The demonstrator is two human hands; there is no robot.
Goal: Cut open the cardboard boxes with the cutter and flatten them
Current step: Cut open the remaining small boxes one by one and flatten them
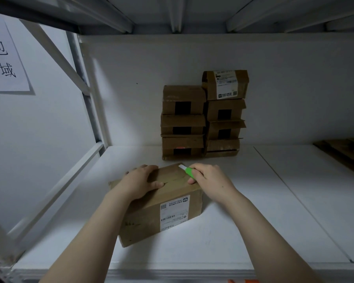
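A brown cardboard box [164, 209] with a white shipping label lies on the white shelf in front of me. My left hand [142, 181] rests on the box's top left part, fingers curved over the far edge. My right hand [209, 177] grips a green cutter [188, 171], whose white blade end sits at the far right end of the box's top, on the taped seam.
Two stacks of cardboard boxes [202, 117] stand against the back wall of the shelf [274, 201]. A shelf level hangs overhead. A paper sign [4, 56] is on the left panel. Flat brown cardboard [343, 152] lies at the far right.
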